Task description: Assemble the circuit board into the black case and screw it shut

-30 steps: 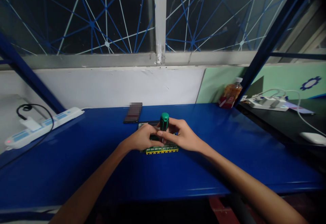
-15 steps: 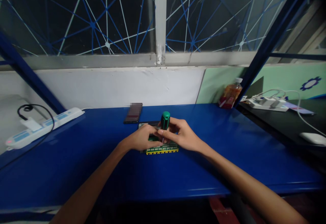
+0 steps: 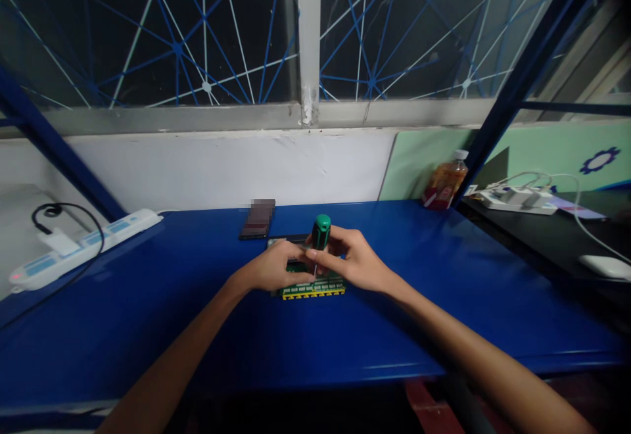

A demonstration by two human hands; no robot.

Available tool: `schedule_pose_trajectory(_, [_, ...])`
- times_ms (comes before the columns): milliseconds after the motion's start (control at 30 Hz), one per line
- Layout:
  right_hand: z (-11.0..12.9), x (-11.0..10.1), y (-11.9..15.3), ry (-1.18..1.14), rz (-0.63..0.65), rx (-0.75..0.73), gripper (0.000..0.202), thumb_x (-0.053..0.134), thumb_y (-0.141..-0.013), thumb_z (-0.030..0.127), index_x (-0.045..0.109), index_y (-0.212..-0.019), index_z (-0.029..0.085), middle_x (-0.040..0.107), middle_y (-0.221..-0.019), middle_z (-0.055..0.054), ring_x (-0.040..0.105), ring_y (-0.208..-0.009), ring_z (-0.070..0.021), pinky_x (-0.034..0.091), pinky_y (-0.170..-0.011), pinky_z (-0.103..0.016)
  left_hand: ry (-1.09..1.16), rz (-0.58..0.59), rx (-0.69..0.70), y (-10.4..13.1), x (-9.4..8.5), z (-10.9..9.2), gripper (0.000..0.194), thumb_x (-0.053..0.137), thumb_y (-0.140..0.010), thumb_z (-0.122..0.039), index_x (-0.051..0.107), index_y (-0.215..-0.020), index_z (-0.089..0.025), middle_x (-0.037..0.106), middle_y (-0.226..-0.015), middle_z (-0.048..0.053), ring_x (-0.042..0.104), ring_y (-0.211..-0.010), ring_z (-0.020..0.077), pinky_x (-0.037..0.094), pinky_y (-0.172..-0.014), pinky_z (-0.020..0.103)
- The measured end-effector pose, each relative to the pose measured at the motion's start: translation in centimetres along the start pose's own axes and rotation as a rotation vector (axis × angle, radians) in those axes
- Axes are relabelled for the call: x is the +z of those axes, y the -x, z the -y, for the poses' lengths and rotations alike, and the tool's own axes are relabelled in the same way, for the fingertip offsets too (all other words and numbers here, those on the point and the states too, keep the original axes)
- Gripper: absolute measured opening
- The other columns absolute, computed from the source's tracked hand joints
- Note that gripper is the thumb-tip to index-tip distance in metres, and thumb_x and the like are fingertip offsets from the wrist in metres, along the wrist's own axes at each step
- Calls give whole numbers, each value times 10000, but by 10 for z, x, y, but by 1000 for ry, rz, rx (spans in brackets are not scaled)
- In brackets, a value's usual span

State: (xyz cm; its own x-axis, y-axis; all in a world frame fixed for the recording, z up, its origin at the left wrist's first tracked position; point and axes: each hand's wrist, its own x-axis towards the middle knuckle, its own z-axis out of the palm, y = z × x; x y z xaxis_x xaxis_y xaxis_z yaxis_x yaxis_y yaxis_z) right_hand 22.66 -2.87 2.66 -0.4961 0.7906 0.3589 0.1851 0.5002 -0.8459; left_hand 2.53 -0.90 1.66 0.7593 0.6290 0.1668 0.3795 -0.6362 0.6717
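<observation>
A screwdriver with a green and black handle [image 3: 321,231] stands nearly upright, its thin shaft pointing down at a green circuit board. My right hand [image 3: 357,260] is closed around the lower part of that handle. The circuit board [image 3: 300,287] lies on the blue table, with rows of pale parts and a yellow toothed strip along its near edge. On the board's left side rests my left hand [image 3: 271,266], thumb laid along the board close to the screwdriver's tip and fingers curled over it. The tip itself and the board's far part are mostly hidden by my hands.
Behind the board lies a dark phone [image 3: 257,219]. A white power strip [image 3: 89,250] with a black cable is on the left of the blue table [image 3: 296,342]. A drink bottle [image 3: 446,181] stands back right, near another power strip [image 3: 517,200] and a white mouse [image 3: 606,267].
The screwdriver's handle has leaned very slightly to the right along with my right fingers. My left hand and the circuit board stay in place.
</observation>
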Motion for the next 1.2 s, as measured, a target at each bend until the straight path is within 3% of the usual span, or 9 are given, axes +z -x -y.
schedule_pose_trajectory(300, [-2,-9,-4,-137,-147,-23,236,653,-825,357,601,-952,166,641,-655,-6,597,-560,-140,470,-541,-295,-40,-95,-14,-5,7,5,101,671,-776,-224,733,-835,-171,707,-884,56,645,-833,177,487,-785,312])
schedule_pose_trajectory(500, [8,-36,-9,-167,-327,-130,187,682,-801,326,612,-872,167,627,-634,3,601,-532,-134,505,-539,-300,-28,-210,-75,-13,11,7,152,672,-790,-284,741,-886,-189,700,-845,39,637,-753,156,480,-712,283])
schedule_pose_trajectory(700, [1,-69,-11,44,-665,-174,214,648,-814,395,610,-825,184,625,-630,0,614,-514,-145,524,-534,-313,-139,-201,35,-54,20,-9,130,651,-809,-255,749,-860,-188,713,-842,41,634,-773,164,455,-734,290])
schedule_pose_trajectory(867, [-6,-79,-10,290,-878,-151,230,612,-829,428,601,-799,200,640,-663,-10,626,-542,-158,520,-559,-324,-291,-220,72,-94,37,-11,137,618,-839,-248,744,-859,-198,722,-848,44,627,-815,203,449,-769,337])
schedule_pose_trajectory(1033, [-8,-80,-10,345,-928,-116,245,599,-829,432,587,-757,199,642,-626,-10,617,-529,-156,499,-565,-322,-352,-260,6,-103,47,-4,139,630,-835,-258,744,-874,-189,720,-872,56,633,-825,216,455,-744,334])
schedule_pose_trajectory(1200, [-9,-73,-11,268,-804,-80,237,611,-820,415,588,-750,189,628,-592,-8,622,-535,-158,490,-565,-318,-321,-314,-7,-79,32,-1,155,617,-845,-272,744,-852,-183,713,-845,53,626,-784,193,458,-718,310])
